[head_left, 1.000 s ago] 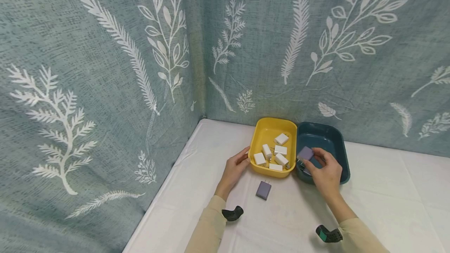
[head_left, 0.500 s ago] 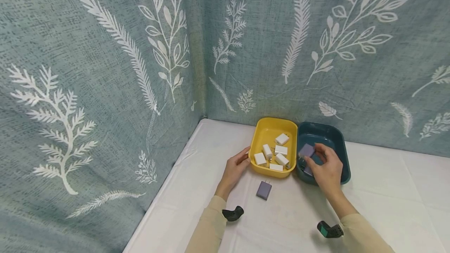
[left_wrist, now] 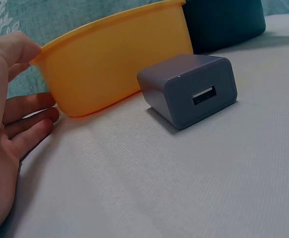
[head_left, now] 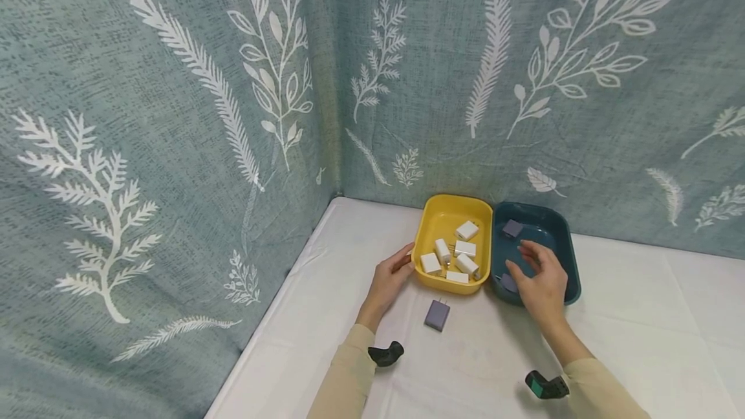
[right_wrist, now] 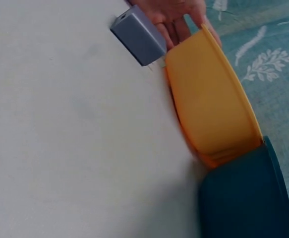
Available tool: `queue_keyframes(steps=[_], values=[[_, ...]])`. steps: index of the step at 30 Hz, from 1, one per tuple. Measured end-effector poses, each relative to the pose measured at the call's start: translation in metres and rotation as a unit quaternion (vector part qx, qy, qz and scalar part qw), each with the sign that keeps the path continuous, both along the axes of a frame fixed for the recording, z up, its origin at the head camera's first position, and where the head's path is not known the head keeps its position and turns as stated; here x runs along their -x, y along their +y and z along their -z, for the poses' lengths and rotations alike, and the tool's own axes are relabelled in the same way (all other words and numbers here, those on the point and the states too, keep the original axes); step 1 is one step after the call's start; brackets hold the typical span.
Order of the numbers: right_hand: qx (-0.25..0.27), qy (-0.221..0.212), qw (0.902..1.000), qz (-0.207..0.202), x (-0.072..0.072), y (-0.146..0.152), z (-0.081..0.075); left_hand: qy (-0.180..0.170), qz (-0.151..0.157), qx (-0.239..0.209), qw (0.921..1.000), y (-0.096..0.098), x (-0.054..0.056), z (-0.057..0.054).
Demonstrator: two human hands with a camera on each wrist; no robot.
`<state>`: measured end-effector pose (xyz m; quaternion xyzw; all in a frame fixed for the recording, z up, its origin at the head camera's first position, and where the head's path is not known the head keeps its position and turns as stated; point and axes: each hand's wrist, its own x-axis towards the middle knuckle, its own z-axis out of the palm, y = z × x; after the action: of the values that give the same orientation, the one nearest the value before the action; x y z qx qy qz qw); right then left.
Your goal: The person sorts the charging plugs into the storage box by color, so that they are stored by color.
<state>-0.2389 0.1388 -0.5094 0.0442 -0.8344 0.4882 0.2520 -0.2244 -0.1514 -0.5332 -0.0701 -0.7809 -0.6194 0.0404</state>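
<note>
My left hand (head_left: 388, 284) touches the left side of a yellow bin (head_left: 431, 225) that holds several white chargers (head_left: 465, 249). In the left wrist view, the thumb meets the bin's rim and the other fingers lie against its lower wall. Over the dark teal bin (head_left: 547, 228), my right hand (head_left: 544, 282) has its thumb and fingers apart, with nothing between them. Inside that bin, a purple-grey charger (head_left: 512, 228) lies near the back left. Another (head_left: 509, 282) lies at the front, partly hidden by the hand.
One purple-grey charger (head_left: 437, 315) lies on the white tablecloth (head_left: 477, 367) in front of the yellow bin, its USB port facing the left wrist camera (left_wrist: 204, 95). Behind the bins hangs a leaf-patterned curtain (head_left: 436, 115). The two bins stand side by side, touching.
The purple-grey charger in my right hand has been let go and now lies at the back left of the teal bin. My right thumb and fingers have parted; the left hand has not moved.
</note>
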Motion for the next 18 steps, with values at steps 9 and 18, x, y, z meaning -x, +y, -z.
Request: queue_keyframes(steps=[9, 18], values=[[0.001, 0.008, 1.0000, -0.005, -0.0026, -0.0002, 0.0047, -0.001, 0.001, -0.005, 1.0000, 0.0001, 0.0007, 0.0006], [-0.005, -0.008, 1.0000, 0.000, -0.0054, -0.0021, 0.0033, 0.004, 0.001, -0.003, 1.0000, 0.0004, -0.0003, 0.0004]])
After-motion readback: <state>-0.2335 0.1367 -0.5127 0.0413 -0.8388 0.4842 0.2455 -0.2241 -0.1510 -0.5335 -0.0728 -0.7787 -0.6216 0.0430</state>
